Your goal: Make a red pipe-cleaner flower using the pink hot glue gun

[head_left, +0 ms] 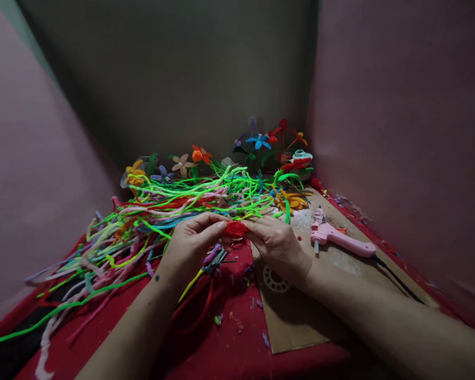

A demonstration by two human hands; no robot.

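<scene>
Between my two hands is a small red fuzzy pipe-cleaner piece, held level above the table. My left hand pinches its left end between thumb and fingers. At its right end, my right hand is closed on it with the fingertips. The piece looks like a petal shape, but its finer form is too small to make out. Just under my left hand lie pliers with dark jaws and a yellow handle. A white ring with holes rests beneath my right wrist, partly covered.
A tangled heap of coloured pipe cleaners spreads over the red cloth. Finished pipe-cleaner flowers stand at the back. On the cardboard sheet at right lies a pink glue gun with a black cord. Walls enclose the table.
</scene>
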